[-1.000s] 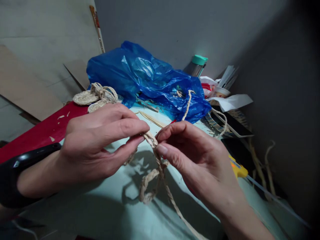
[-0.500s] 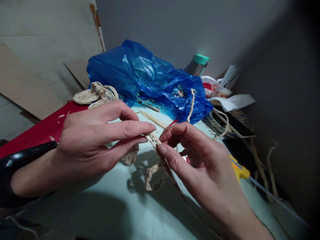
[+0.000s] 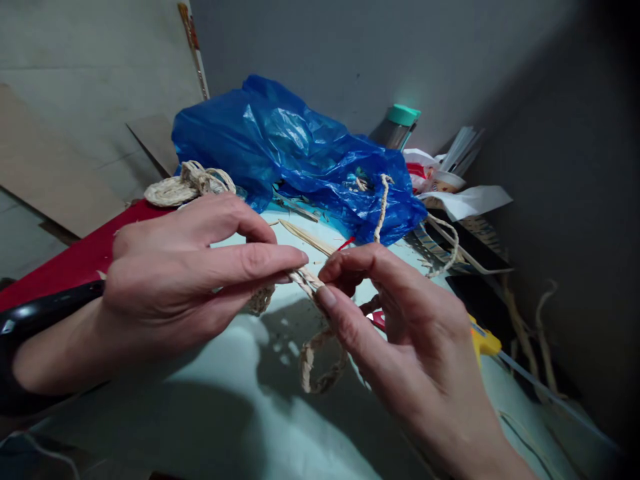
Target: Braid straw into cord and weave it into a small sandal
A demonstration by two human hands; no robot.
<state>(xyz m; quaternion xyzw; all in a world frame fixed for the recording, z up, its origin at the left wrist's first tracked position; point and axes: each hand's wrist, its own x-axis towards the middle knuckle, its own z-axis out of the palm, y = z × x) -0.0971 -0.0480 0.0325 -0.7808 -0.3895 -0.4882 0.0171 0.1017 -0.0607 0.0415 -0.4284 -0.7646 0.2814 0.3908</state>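
Observation:
A braided straw cord (image 3: 320, 357) hangs in a loop between my two hands above the pale green table (image 3: 240, 413). My left hand (image 3: 190, 273) pinches the cord's flat braided end between thumb and fingers; a black band sits on that wrist. My right hand (image 3: 400, 327) pinches the same cord just to the right, thumb and forefinger closed on it. The fingertips of both hands almost touch. Another length of the cord (image 3: 383, 207) runs up toward the blue plastic bag (image 3: 295, 150).
Coiled straw pieces (image 3: 187, 185) lie on a red board (image 3: 75, 260) at the left. Behind the bag stands a bottle with a green cap (image 3: 400, 127), beside white papers (image 3: 465, 200). A yellow tool (image 3: 483, 340) lies at the right, near loose straw strands.
The hanging loop of cord has swung lower and to the right. Both hands have kept their pinch on the cord, shifting only slightly.

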